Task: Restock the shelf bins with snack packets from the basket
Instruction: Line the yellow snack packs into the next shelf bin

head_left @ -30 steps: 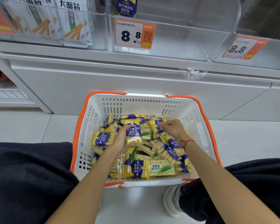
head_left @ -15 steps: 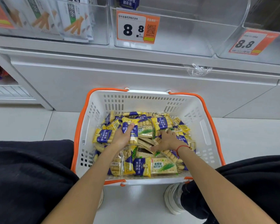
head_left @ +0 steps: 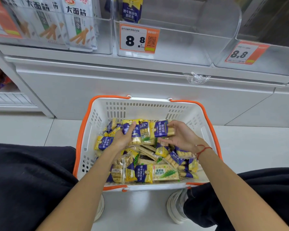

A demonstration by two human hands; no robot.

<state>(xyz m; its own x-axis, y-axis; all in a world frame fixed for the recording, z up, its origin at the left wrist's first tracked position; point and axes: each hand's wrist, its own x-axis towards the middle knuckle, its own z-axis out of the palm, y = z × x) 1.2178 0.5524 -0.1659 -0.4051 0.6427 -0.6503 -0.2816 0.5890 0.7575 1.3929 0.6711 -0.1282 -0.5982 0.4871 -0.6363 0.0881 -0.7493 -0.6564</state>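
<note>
A white basket with orange rim (head_left: 83, 130) stands on the floor between my knees, filled with several yellow-and-purple snack packets (head_left: 143, 175). My left hand (head_left: 123, 139) grips a stack of these packets (head_left: 133, 130) over the basket's back left. My right hand (head_left: 180, 137) holds one purple packet (head_left: 163, 130) just above the pile, fingers curled round it. Above, a clear shelf bin (head_left: 182, 52) with an 8.8 price tag (head_left: 138, 39) holds one matching packet (head_left: 132, 9) at its back left.
A left bin (head_left: 60, 29) is packed with white snack bags. Another clear bin (head_left: 265, 60) with an 8.8 tag sits to the right. A white cabinet front (head_left: 123, 90) rises behind the basket. A scrap of clear plastic (head_left: 196, 78) lies on the ledge.
My right hand has lifted out of the pile with a purple packet in its grip. My left hand keeps its stack. The view has tilted up a little.
</note>
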